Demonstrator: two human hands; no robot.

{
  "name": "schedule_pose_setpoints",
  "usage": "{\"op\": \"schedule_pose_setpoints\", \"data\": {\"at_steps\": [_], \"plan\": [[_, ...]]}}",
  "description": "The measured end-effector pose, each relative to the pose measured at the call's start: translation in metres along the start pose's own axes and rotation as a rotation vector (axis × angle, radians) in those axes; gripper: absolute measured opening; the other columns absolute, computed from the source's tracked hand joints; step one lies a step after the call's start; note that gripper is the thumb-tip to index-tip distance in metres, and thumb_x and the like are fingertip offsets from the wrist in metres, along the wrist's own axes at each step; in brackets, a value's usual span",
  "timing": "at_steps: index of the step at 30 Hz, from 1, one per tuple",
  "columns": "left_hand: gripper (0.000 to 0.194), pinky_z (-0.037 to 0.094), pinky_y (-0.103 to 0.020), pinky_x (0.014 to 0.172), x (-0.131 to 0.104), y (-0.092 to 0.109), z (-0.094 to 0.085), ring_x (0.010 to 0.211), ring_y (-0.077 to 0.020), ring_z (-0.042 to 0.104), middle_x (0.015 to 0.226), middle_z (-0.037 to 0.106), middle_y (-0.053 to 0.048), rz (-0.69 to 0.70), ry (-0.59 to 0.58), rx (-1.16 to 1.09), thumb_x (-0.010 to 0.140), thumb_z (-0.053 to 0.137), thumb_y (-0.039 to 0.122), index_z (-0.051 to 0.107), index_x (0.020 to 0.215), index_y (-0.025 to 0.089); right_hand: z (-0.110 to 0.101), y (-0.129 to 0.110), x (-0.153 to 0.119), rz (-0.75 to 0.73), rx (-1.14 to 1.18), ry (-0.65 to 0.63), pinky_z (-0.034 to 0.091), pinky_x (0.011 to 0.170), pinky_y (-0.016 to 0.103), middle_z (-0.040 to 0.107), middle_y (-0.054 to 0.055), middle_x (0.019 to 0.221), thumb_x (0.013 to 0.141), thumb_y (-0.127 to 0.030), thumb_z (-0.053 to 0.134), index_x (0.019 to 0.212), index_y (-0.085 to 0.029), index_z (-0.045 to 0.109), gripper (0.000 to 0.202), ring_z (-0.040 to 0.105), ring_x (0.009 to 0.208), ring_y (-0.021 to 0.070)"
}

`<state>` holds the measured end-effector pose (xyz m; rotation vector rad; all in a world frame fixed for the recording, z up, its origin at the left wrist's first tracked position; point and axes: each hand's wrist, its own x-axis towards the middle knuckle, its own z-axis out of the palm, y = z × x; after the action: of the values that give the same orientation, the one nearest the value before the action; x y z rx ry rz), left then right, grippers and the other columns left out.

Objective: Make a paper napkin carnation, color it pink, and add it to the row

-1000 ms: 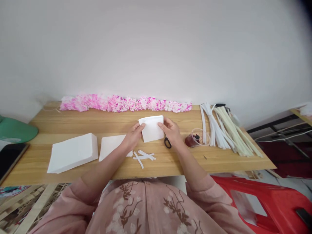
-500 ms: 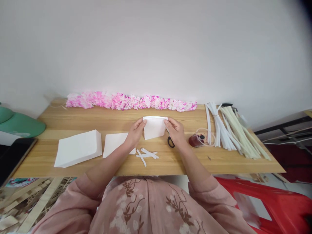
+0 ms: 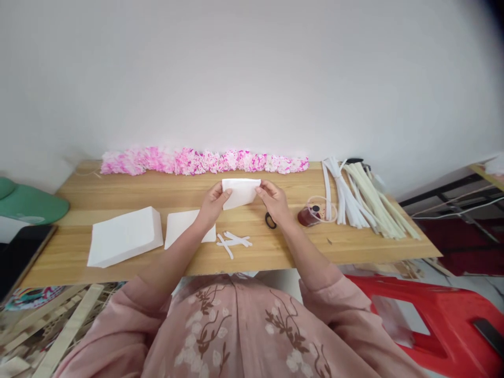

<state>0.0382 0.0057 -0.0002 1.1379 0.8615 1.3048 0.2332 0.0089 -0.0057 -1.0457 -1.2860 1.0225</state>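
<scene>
Between my two hands a small stack of white paper (image 3: 240, 195) is held up above the table, its top edge folded over or thickened. My left hand (image 3: 213, 202) is closed on its left side, thumb in front. At the right side my right hand (image 3: 273, 199) grips it the same way. Partly hidden by that hand, a pair of scissors with a black handle (image 3: 270, 220) lies on the wood. Below the paper are several short white strips (image 3: 233, 241). Left of them rests a flat white sheet or thin stack (image 3: 185, 228), partly covered by my left forearm.
A thick stack of white paper (image 3: 124, 236) and a phone (image 3: 27, 252) lie left, near a green cap (image 3: 35, 202). Pink-white paper flowers (image 3: 200, 161) line the wall. Right are a dark red jar (image 3: 309, 216), white strips (image 3: 346, 197), cream strips (image 3: 381, 202) and a red stool (image 3: 441, 315).
The held paper has tilted back and looks shorter in view, still gripped by both hands. The whole view has shifted slightly.
</scene>
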Motion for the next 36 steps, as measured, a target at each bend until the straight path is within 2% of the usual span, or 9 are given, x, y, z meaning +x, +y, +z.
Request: {"op": "schedule_pose_setpoints", "data": {"at_steps": [4,10,15,20,24,28,32,36], "plan": [[0.036,0.049,-0.026,0.077,0.001,-0.005,-0.004,0.086,-0.0183,0.067,0.095,0.075,-0.004,-0.006,0.025,-0.012,0.077,0.073,0.045,0.070,0.100,0.018,-0.001,0.002,0.001,0.009,0.008,-0.044,0.049,0.093,0.033,0.073,0.002,0.108,0.079,-0.050,0.069,0.104,-0.025,0.071,0.035,0.065,0.100,0.0182],[0.035,0.050,-0.026,0.078,0.001,-0.008,-0.009,0.089,-0.0181,0.068,0.099,0.075,-0.004,-0.016,0.016,-0.035,0.082,0.069,0.044,0.069,0.105,0.018,-0.002,0.008,0.005,0.091,0.023,-0.136,0.051,0.092,0.036,0.074,0.004,0.108,0.069,-0.042,0.077,0.113,-0.023,0.067,0.048,0.067,0.099,0.0199],[0.037,0.051,-0.028,0.081,0.001,-0.010,-0.007,0.097,-0.0203,0.068,0.102,0.075,-0.005,-0.030,0.020,-0.093,0.080,0.071,0.045,0.068,0.105,0.018,-0.005,0.013,0.007,0.106,-0.025,-0.178,0.050,0.096,0.041,0.074,0.006,0.109,0.071,-0.034,0.069,0.129,-0.023,0.059,0.059,0.067,0.102,0.0217],[0.041,0.051,-0.031,0.087,0.001,-0.009,-0.004,0.103,-0.0223,0.067,0.105,0.075,-0.006,-0.038,0.001,-0.137,0.077,0.074,0.044,0.067,0.107,0.017,-0.002,0.006,0.003,0.159,0.123,-0.273,0.037,0.113,0.046,0.062,0.003,0.136,0.068,-0.023,0.061,0.137,-0.028,0.051,0.070,0.054,0.130,0.0234],[0.042,0.051,-0.034,0.090,0.003,-0.011,-0.002,0.106,-0.0241,0.066,0.107,0.074,-0.007,-0.038,0.001,-0.143,0.074,0.078,0.040,0.065,0.107,0.017,0.007,0.000,-0.002,0.160,0.172,-0.377,0.030,0.119,0.043,0.052,-0.001,0.148,0.064,-0.015,0.059,0.140,-0.029,0.048,0.078,0.045,0.138,0.0230],[0.039,0.051,-0.035,0.091,0.003,-0.015,-0.002,0.105,-0.0242,0.067,0.107,0.074,-0.007,-0.059,0.014,-0.156,0.074,0.077,0.039,0.064,0.104,0.016,0.010,0.004,-0.003,0.133,0.107,-0.358,0.025,0.122,0.043,0.051,-0.002,0.149,0.063,-0.013,0.056,0.139,-0.028,0.049,0.078,0.042,0.141,0.0240],[0.036,0.052,-0.034,0.089,0.002,-0.014,-0.002,0.102,-0.0230,0.068,0.103,0.074,-0.006,-0.091,0.036,-0.184,0.075,0.076,0.040,0.062,0.099,0.017,0.007,0.009,0.001,0.152,0.166,-0.322,0.018,0.125,0.043,0.043,-0.003,0.155,0.062,-0.016,0.056,0.143,-0.030,0.044,0.083,0.034,0.146,0.0216],[0.033,0.052,-0.034,0.087,0.002,-0.013,-0.003,0.097,-0.0217,0.068,0.099,0.074,-0.005,-0.105,0.049,-0.166,0.076,0.076,0.041,0.061,0.094,0.017,0.004,0.009,0.002,0.177,0.149,-0.311,0.021,0.124,0.044,0.040,-0.001,0.157,0.066,-0.021,0.060,0.145,-0.029,0.041,0.082,0.036,0.145,0.0224]]}}
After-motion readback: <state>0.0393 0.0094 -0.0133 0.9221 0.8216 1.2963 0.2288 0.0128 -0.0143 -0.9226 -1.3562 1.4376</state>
